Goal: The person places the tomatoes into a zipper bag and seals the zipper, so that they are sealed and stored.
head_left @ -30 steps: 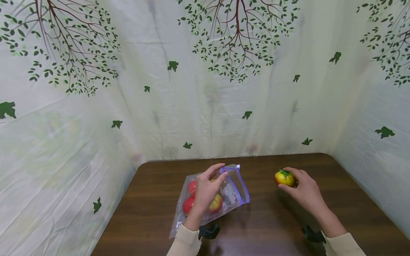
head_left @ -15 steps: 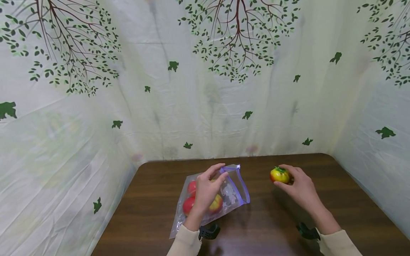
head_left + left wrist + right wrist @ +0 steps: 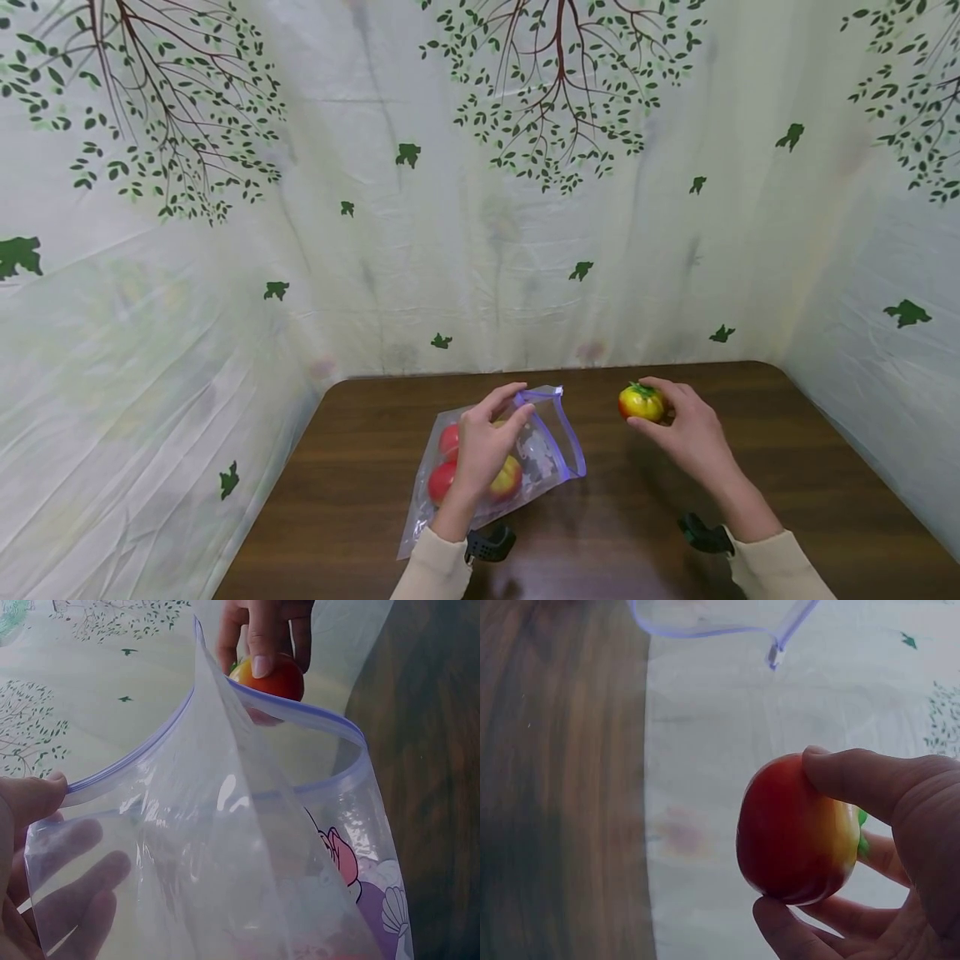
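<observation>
A clear zip bag (image 3: 536, 450) with a purple-edged mouth holds several red and yellow-red fruits (image 3: 441, 482). My left hand (image 3: 483, 442) pinches the bag's rim between thumb and fingers, and in the left wrist view the mouth gapes. Other fingers of that hand show through the clear plastic (image 3: 187, 847). To the right of the bag, my right hand (image 3: 686, 425) grips a yellow-red tomato (image 3: 642, 402) with a green leafy top. The right wrist view shows the tomato's red side (image 3: 787, 832) between thumb and fingers, apart from the bag.
A brown wooden table (image 3: 600, 533) lies under both hands. Behind it and at both sides hangs a pale curtain (image 3: 495, 275) printed with trees and leaves. Each wrist carries a black strap (image 3: 489, 543).
My right hand has moved left and slightly away from me with the tomato, closer to the bag's mouth. The left hand and the bag stay in place.
</observation>
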Available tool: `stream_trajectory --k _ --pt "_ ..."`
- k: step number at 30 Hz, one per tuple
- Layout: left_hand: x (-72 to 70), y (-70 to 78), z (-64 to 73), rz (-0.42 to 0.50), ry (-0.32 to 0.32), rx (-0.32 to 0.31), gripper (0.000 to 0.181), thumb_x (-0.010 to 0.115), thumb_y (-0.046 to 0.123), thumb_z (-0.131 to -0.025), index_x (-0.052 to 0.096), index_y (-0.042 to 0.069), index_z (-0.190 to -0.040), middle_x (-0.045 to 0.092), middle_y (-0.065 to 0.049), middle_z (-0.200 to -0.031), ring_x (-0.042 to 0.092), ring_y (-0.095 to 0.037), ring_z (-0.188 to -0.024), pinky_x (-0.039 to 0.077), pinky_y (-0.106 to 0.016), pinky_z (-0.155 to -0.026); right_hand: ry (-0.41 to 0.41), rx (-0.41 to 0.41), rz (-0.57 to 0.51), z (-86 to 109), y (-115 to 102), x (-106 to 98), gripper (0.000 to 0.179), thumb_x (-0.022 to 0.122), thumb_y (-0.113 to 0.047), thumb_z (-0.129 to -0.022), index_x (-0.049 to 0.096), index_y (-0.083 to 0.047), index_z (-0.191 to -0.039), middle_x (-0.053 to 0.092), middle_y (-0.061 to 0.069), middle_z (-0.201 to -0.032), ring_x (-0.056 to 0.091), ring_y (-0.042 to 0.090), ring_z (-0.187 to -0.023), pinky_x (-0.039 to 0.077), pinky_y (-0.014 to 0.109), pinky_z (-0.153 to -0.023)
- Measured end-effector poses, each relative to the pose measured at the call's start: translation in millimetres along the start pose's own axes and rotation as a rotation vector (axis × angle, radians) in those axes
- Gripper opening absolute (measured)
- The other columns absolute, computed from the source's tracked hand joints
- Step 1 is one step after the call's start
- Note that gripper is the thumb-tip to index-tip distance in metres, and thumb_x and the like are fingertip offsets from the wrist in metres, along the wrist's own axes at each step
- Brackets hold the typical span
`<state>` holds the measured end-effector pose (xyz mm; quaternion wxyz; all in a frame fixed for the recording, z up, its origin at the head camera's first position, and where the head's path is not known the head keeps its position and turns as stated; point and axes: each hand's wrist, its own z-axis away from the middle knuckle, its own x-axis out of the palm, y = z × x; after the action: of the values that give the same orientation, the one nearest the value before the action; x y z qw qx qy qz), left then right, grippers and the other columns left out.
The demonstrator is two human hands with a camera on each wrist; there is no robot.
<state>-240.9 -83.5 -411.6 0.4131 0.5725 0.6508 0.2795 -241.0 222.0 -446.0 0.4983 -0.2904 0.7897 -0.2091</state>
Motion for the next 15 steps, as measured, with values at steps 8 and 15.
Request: stream_trajectory --k 8,15 --pt "-0.6 -0.5 0.5 0.005 0.0 0.013 0.03 0.073 0.012 -0.094 0.071 0.013 -0.123 0.072 -0.011 -0.117 0.069 -0.021 -0.109 0.057 -0.03 -0.083 0.006 -0.018 -0.018 -6.1 -10.1 5.0 0.061 0.082 -0.041 -0.085 0.059 -0.018 -0.136 0.057 0.012 -0.121 0.06 0.028 -0.099 0.054 0.047 -0.083" --pt "-0.6 -0.3 0.9 0.006 0.0 0.015 0.03 0.074 0.013 -0.094 0.071 0.013 -0.123 0.072 -0.011 -0.117 0.069 -0.021 -0.109 0.057 -0.029 -0.082 0.015 -0.041 -0.044 -9.3 -18.2 9.6 0.06 0.084 -0.037 -0.083 0.06 -0.017 -0.135 0.058 0.011 -0.119 0.06 0.026 -0.096 0.056 0.046 -0.082"
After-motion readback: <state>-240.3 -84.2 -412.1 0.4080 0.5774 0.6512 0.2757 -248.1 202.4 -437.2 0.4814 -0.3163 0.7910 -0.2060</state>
